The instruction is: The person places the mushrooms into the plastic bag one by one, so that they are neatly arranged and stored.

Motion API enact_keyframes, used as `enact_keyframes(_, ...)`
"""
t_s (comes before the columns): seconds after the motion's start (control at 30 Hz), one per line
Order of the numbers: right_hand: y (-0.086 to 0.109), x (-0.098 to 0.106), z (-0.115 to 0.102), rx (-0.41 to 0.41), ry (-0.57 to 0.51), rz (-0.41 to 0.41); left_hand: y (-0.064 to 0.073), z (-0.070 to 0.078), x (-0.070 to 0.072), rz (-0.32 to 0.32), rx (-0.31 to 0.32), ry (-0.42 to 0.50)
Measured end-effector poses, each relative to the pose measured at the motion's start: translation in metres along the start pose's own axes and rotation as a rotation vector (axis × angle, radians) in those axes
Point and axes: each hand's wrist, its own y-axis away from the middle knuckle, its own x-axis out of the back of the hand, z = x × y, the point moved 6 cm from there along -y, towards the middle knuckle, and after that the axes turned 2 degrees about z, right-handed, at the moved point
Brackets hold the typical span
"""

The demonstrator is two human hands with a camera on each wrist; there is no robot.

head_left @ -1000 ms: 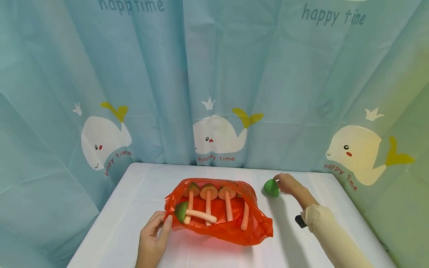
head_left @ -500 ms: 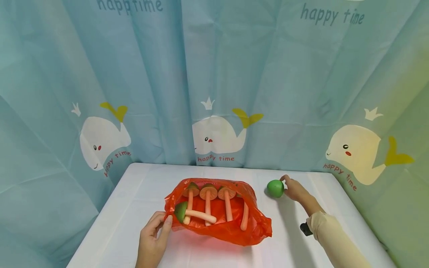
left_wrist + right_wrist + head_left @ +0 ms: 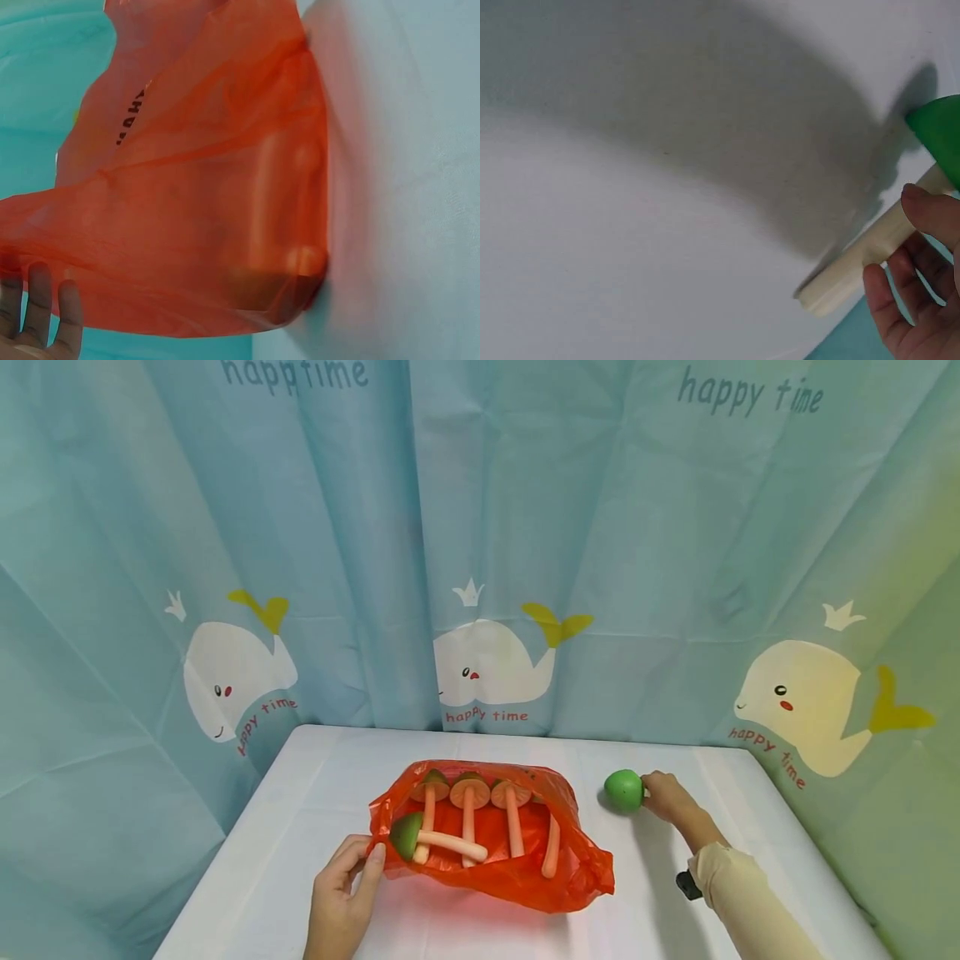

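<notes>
A red plastic bag (image 3: 517, 885) lies in the middle of the table, its mouth spread toward me. Several toy mushrooms (image 3: 468, 793) with green caps and pale stems are inside it. One of them, a green-capped mushroom (image 3: 450, 842), lies crosswise over the others by the left rim. My left hand (image 3: 343, 889) pinches the bag's left edge between thumb and fingers. Right of the bag, my right hand (image 3: 669, 797) holds another toy mushroom (image 3: 624, 791), its green cap facing left. In the right wrist view the thumb and fingers grip its pale stem (image 3: 847, 274), close over the table.
The white table (image 3: 300, 793) ends at a pale blue curtain (image 3: 337, 527) printed with whales. More curtain hangs along both sides. A dark wrist device (image 3: 688, 885) sits at my right sleeve (image 3: 742, 893).
My right hand has moved a little to the right and nearer with the mushroom, whose cap has turned to show its rounded top. The left hand and bag stay put.
</notes>
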Motion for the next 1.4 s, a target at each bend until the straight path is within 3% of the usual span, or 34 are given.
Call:
enact_keyframes(0.37,0.006,-0.004,0.006,-0.074,0.046,0.026,0.0,0.002,0.0,-0.01,-0.042,0.028)
enact_keyframes(0.57,0.005,-0.006,0.01,-0.047,0.041,0.066,0.001,0.002,0.0,-0.007,-0.04,0.021)
enact_keyframes(0.9,0.008,0.004,0.008,0.027,-0.045,0.191,0.002,0.003,0.001,-0.011,-0.048,0.03)
enact_keyframes(1.07,0.011,0.015,0.004,0.058,-0.148,0.272,0.001,0.001,0.0,-0.016,-0.049,0.037)
enact_keyframes(1.4,0.012,0.031,-0.015,0.053,-0.276,0.284,0.001,-0.001,-0.001,-0.011,0.001,0.014)
